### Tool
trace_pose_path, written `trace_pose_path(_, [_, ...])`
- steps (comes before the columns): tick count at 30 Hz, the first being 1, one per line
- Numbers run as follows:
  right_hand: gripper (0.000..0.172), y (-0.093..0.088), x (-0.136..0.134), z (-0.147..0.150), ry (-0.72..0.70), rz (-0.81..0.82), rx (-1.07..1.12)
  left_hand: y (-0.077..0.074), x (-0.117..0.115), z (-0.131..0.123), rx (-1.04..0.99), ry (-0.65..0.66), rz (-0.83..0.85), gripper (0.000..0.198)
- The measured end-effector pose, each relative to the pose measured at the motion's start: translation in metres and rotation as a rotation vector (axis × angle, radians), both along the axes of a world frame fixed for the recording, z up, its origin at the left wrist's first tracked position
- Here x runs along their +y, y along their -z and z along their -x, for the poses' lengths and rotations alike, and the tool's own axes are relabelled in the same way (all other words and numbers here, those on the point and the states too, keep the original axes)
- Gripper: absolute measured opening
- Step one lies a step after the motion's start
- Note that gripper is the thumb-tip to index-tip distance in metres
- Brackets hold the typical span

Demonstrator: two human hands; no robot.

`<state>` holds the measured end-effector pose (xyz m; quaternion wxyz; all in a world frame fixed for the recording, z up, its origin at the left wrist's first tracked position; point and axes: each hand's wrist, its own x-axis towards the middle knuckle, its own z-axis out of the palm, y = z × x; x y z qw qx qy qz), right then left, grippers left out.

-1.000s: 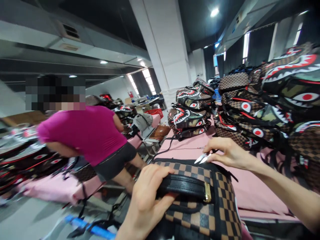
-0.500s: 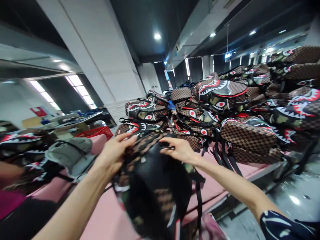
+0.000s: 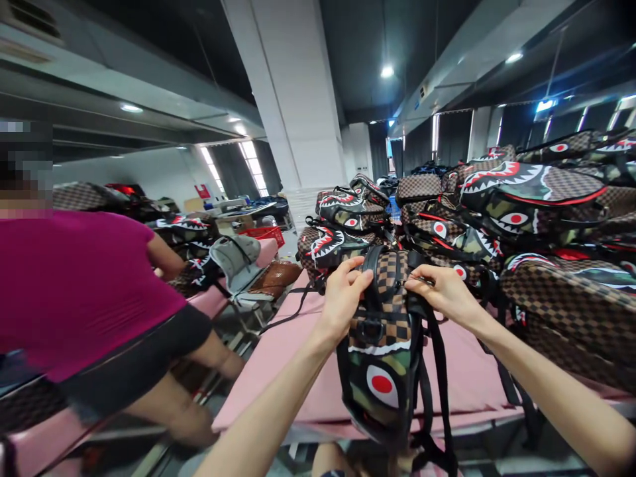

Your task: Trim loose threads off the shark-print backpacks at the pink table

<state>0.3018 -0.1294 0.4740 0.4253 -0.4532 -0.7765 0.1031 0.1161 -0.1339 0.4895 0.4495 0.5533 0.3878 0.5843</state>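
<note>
A backpack (image 3: 381,351) with brown checks, camouflage and a red-and-white eye stands on its end before me at the front of the pink table (image 3: 293,358). My left hand (image 3: 344,295) is closed on the left upper edge of it, thumb over the fabric beside the black top handle. At the right upper edge, by the zipper, the fingers of my right hand (image 3: 442,291) pinch the backpack; whether a zipper pull is between them is too small to tell. Black straps (image 3: 438,371) hang down its right side.
Many similar backpacks (image 3: 534,189) are heaped behind and to the right. A person in a magenta top (image 3: 89,285) stands close on the left, by another pink table. A grey chair (image 3: 236,265) and a red crate (image 3: 263,234) stand beyond, near a white pillar (image 3: 298,99).
The backpack has turned from its black strap side to show its eye-printed side. My view has swung left, bringing the person in magenta into sight. Both hands remain on its upper part.
</note>
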Motion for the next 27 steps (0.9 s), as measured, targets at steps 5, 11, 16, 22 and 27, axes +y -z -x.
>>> trace_pose_path(5, [0.019,-0.009,0.038,-0.024,0.375,-0.163,-0.118,-0.006,-0.005,0.008,0.014,0.162,0.026,0.05])
trace_pose_path(11, [0.024,-0.021,0.028,-0.026,0.351,-0.065,-0.087,-0.033,0.032,0.057,0.447,0.097,-0.128,0.028])
trace_pose_path(16, [0.023,-0.002,-0.011,-0.014,0.085,0.079,0.041,-0.008,-0.01,0.028,0.905,-0.428,-0.821,0.021])
trace_pose_path(22, [0.009,0.006,-0.024,-0.013,0.132,-0.079,0.052,0.04,-0.046,0.004,1.236,-0.476,-1.066,0.036])
trace_pose_path(27, [0.021,0.002,-0.039,-0.009,0.171,-0.12,-0.014,0.034,-0.025,0.008,1.274,-0.503,-1.104,0.046])
